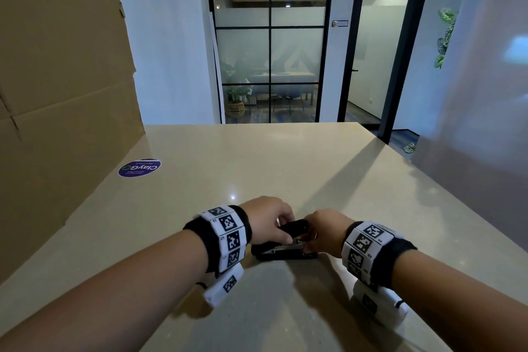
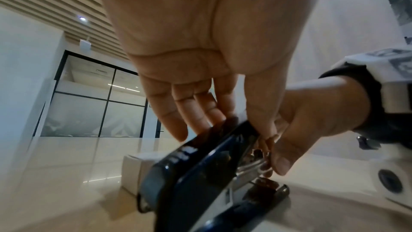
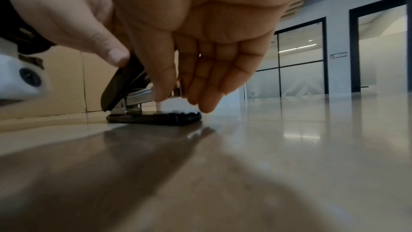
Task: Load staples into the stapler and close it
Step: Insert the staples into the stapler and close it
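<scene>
Though gripped, stapler (image 1: 285,250) lengthwise left-right, lid raised.

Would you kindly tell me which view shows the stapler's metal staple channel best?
The right wrist view: the metal channel shows side-on, between raised black lid and base. The left wrist view catches only a blurred part beside the right hand; the head view shows a sliver.

My shiny tan table (image 1: 285,168) holds my black stapler (image 1: 285,251) at 6 o'clock, a round purple sticker (image 1: 139,168) at 10 o'clock.
</scene>
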Demonstrator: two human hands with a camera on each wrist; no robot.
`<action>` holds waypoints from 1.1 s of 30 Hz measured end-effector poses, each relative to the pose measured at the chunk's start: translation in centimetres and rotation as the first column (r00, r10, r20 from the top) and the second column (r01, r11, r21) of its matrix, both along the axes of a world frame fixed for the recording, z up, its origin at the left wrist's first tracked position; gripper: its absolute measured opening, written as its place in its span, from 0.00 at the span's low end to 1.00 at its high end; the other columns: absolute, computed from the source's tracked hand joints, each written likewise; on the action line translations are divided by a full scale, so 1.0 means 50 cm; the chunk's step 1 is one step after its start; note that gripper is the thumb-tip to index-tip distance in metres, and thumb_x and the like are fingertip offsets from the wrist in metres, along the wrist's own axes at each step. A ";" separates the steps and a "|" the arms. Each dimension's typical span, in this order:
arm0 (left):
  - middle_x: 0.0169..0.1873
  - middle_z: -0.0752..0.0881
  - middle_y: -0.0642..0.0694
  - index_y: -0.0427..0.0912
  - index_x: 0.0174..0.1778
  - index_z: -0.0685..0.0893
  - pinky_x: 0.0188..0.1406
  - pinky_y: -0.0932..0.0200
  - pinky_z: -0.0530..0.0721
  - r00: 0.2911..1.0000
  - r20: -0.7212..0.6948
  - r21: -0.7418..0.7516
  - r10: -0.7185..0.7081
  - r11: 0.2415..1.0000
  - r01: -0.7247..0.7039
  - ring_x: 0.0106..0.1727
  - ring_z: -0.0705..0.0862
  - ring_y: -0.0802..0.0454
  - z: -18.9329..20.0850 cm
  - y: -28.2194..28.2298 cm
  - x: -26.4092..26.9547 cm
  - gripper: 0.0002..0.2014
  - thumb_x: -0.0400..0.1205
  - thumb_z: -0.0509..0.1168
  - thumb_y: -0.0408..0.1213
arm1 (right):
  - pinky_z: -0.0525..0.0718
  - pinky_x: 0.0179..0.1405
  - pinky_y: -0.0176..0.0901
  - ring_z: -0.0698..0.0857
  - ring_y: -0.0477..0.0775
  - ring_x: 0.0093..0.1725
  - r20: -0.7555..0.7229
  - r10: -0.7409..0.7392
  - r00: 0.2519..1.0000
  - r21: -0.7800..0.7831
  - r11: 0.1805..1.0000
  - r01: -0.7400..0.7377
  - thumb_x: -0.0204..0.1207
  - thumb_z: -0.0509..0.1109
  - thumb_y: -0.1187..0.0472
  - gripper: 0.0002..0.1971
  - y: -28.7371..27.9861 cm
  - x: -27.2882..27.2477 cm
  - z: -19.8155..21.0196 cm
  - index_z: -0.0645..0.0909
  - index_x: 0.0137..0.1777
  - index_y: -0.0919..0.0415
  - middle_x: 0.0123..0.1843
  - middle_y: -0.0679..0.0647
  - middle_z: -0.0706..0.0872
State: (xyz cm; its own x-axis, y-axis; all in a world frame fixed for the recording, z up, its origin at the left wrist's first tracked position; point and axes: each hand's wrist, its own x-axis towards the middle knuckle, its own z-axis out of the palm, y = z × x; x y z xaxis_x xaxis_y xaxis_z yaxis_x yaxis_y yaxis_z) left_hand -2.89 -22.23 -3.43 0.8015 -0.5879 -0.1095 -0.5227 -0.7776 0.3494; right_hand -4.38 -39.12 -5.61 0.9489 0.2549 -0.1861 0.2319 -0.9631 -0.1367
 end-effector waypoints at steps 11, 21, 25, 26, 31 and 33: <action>0.44 0.86 0.52 0.50 0.60 0.86 0.52 0.51 0.86 0.999 -0.031 0.125 -0.030 0.992 0.034 0.49 0.87 0.49 -0.022 -0.013 0.000 0.16 0.77 0.70 0.45 | 0.85 0.58 0.45 0.87 0.58 0.57 -0.094 -0.031 0.995 0.007 0.999 0.031 0.71 0.70 0.61 0.15 -0.034 -0.004 -0.003 0.84 0.58 0.56 0.58 0.55 0.90; 0.46 0.92 0.49 0.52 0.61 0.88 0.46 0.53 0.88 0.998 0.000 0.202 -0.069 0.977 0.068 0.46 0.89 0.48 -0.025 -0.024 -0.010 0.15 0.78 0.69 0.43 | 0.87 0.47 0.45 0.88 0.58 0.48 -0.136 -0.044 0.990 -0.119 0.993 0.028 0.60 0.78 0.50 0.16 -0.025 -0.005 -0.011 0.87 0.49 0.52 0.50 0.53 0.89; 0.45 0.91 0.47 0.49 0.60 0.88 0.44 0.52 0.86 0.996 0.031 0.246 -0.079 0.967 0.069 0.45 0.88 0.46 -0.025 -0.029 -0.014 0.14 0.79 0.68 0.44 | 0.82 0.42 0.42 0.87 0.58 0.49 -0.146 -0.041 0.988 -0.157 0.987 0.018 0.63 0.78 0.51 0.16 -0.020 -0.007 -0.007 0.87 0.51 0.53 0.53 0.54 0.88; 0.46 0.91 0.47 0.49 0.60 0.87 0.45 0.51 0.87 0.997 0.030 0.236 -0.073 0.970 0.064 0.46 0.88 0.46 -0.026 -0.028 -0.013 0.15 0.79 0.68 0.44 | 0.81 0.42 0.42 0.87 0.58 0.49 -0.148 -0.045 0.988 -0.158 0.987 0.022 0.62 0.78 0.51 0.16 -0.020 -0.007 -0.007 0.87 0.51 0.53 0.52 0.53 0.88; 0.49 0.88 0.51 0.50 0.61 0.85 0.50 0.51 0.86 0.999 0.008 0.145 -0.041 0.989 0.040 0.50 0.87 0.47 -0.029 -0.010 -0.004 0.16 0.78 0.69 0.47 | 0.79 0.37 0.41 0.85 0.56 0.41 -0.134 -0.031 0.991 -0.172 0.985 0.008 0.61 0.78 0.50 0.15 -0.019 -0.006 -0.009 0.86 0.47 0.51 0.41 0.49 0.86; 0.49 0.85 0.53 0.50 0.63 0.85 0.54 0.51 0.84 0.999 0.001 0.130 -0.043 0.991 0.042 0.53 0.85 0.48 -0.026 -0.008 -0.003 0.17 0.80 0.66 0.49 | 0.80 0.38 0.41 0.87 0.57 0.43 -0.131 -0.033 0.991 -0.170 0.985 0.011 0.61 0.77 0.51 0.15 -0.020 -0.007 -0.008 0.86 0.48 0.51 0.43 0.51 0.88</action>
State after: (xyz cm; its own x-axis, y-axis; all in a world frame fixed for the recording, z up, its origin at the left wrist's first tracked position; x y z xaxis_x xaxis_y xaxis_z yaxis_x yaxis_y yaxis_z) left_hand -3.03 -22.63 -4.70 0.7767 -0.6026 -0.1836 -0.5575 -0.7932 0.2450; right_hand -4.75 -40.11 -5.99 0.9178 0.1886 -0.3495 0.2012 -0.9795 -0.0001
